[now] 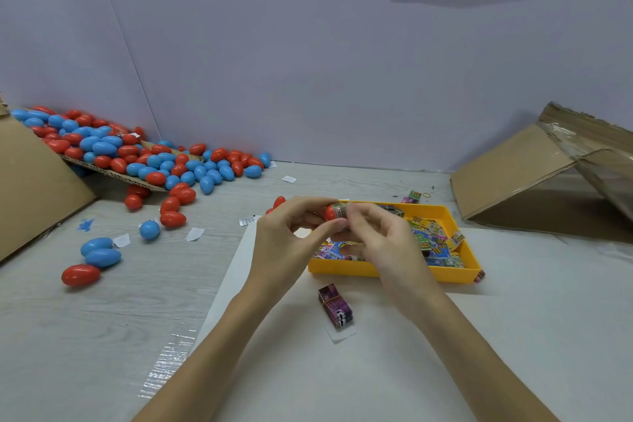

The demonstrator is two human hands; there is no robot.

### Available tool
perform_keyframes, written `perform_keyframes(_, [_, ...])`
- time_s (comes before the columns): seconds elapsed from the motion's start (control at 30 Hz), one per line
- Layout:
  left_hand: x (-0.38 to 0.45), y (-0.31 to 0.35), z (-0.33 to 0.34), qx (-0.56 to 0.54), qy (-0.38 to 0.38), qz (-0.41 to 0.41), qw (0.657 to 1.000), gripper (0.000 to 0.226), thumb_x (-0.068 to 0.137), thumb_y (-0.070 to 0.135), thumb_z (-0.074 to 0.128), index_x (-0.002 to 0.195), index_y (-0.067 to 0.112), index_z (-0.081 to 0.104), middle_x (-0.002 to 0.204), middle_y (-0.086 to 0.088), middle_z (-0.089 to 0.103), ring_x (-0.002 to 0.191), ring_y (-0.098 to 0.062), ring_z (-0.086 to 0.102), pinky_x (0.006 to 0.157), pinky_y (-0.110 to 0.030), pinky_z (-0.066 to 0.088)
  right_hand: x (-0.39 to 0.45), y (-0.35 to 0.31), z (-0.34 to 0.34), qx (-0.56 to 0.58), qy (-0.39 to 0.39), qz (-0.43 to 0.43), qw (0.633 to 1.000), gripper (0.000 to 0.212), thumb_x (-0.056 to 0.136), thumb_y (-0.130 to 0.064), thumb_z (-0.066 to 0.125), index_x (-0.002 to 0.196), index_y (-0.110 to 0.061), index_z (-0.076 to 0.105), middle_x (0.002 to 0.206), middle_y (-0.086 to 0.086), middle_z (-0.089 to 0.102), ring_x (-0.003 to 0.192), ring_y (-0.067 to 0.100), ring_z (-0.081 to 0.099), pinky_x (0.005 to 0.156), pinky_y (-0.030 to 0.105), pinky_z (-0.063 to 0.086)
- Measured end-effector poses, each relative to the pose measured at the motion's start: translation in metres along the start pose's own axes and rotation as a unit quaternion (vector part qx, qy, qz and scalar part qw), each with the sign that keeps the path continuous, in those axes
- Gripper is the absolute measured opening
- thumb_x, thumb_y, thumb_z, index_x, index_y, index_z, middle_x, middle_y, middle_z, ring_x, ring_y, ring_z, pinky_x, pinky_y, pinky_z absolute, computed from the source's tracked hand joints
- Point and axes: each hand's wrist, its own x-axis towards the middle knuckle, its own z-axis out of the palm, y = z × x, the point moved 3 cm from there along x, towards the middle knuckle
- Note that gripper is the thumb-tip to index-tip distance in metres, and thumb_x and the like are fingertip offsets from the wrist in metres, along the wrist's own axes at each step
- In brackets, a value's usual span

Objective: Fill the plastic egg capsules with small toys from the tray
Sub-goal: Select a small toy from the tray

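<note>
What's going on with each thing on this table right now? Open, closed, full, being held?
Red egg half: open, held up by both hands, a rolled toy pack sticking out.
Left hand: grips the egg half.
Right hand: pinches the toy pack at the egg's mouth.
Yellow tray: holds many small packs.
Purple bundle: banded, lying on the table, untouched.
Egg pile: closed, spilling off the cardboard.

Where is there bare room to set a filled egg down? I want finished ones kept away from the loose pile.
Free: the white sheet right of the purple toy bundle, below the yellow tray; also the grey table below the red egg. Crowded: the egg pile at far left and the tray itself.
</note>
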Motion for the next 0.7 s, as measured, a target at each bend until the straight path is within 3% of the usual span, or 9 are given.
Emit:
perform_keyframes(0.13, [0.000,0.002,0.000,0.084,-0.021,0.093,0.992,0.034,0.085,0.023,0.081,0.116,0.013,0.078,0.095,0.003,0.077,0.081,-0.014,0.073,0.077,-0.029,0.060,0.001,0.004,-0.006,0.035,0.007,0.034,0.999,0.022,0.097,-0.027,0.069,0.113,-0.013,0.072,0.096,0.003,0.080,0.092,0.018,0.077,0.075,0.028,0.062])
perform_keyframes(0.23, [0.002,0.000,-0.001,0.091,-0.041,0.112,0.989,0.033,0.087,0.020,0.078,0.119,0.013,0.077,0.092,0.003,0.075,0.080,-0.014,0.072,0.074,-0.031,0.061,0.000,0.003,-0.010,0.048,-0.006,0.045,0.998,0.022,0.095,-0.025,0.071,0.110,-0.010,0.072,0.092,0.007,0.079,0.085,0.018,0.076,0.072,0.025,0.059])
perform_keyframes(0.33, [0.003,-0.001,-0.002,0.084,-0.052,0.132,0.986,0.033,0.089,0.019,0.076,0.122,0.020,0.075,0.091,0.010,0.072,0.080,-0.010,0.070,0.073,-0.024,0.058,0.000,-0.006,-0.014,-0.011,-0.036,0.016,0.999,0.021,0.097,-0.025,0.070,0.109,-0.008,0.072,0.088,0.008,0.078,0.078,0.019,0.074,0.067,0.026,0.058])
perform_keyframes(0.47, [0.001,-0.003,0.003,0.111,-0.063,0.108,0.986,0.047,0.089,0.034,0.070,0.135,0.024,0.067,0.095,0.009,0.069,0.080,-0.016,0.065,0.070,-0.030,0.056,0.007,-0.012,-0.031,-0.092,-0.051,0.007,0.994,0.022,0.099,-0.028,0.067,0.107,-0.009,0.073,0.078,0.004,0.074,0.068,0.015,0.067,0.062,0.024,0.054])
perform_keyframes(0.5, [0.000,-0.003,0.004,0.124,-0.060,0.093,0.986,0.052,0.090,0.040,0.066,0.140,0.025,0.062,0.098,0.009,0.068,0.081,-0.016,0.063,0.068,-0.028,0.054,0.012,-0.014,-0.040,-0.058,-0.031,0.017,0.998,0.023,0.100,-0.028,0.066,0.107,-0.007,0.074,0.079,0.004,0.074,0.070,0.014,0.067,0.063,0.022,0.054])
perform_keyframes(0.57, [0.000,-0.001,0.002,0.126,-0.044,0.061,0.989,0.054,0.091,0.047,0.059,0.142,0.028,0.058,0.105,0.013,0.064,0.087,-0.015,0.062,0.067,-0.022,0.053,0.029,-0.027,-0.065,0.162,0.024,0.060,0.985,0.026,0.101,-0.023,0.062,0.110,-0.001,0.072,0.087,0.009,0.074,0.077,0.015,0.070,0.064,0.020,0.056])
perform_keyframes(0.63, [0.001,0.002,-0.002,0.127,-0.027,0.063,0.989,0.042,0.095,0.045,0.053,0.130,0.026,0.066,0.105,0.015,0.062,0.091,-0.012,0.063,0.067,-0.019,0.051,0.050,-0.048,-0.101,0.423,0.086,0.063,0.900,0.024,0.103,-0.016,0.057,0.112,0.002,0.069,0.095,0.013,0.073,0.084,0.019,0.072,0.061,0.020,0.058])
perform_keyframes(0.7, [0.001,0.003,-0.004,0.137,-0.026,0.076,0.987,0.036,0.097,0.042,0.051,0.111,0.020,0.076,0.101,0.014,0.063,0.091,-0.012,0.063,0.066,-0.014,0.047,0.071,-0.070,-0.144,0.542,0.164,0.009,0.824,0.020,0.106,-0.011,0.050,0.108,-0.001,0.067,0.100,0.016,0.071,0.088,0.021,0.071,0.058,0.020,0.058])
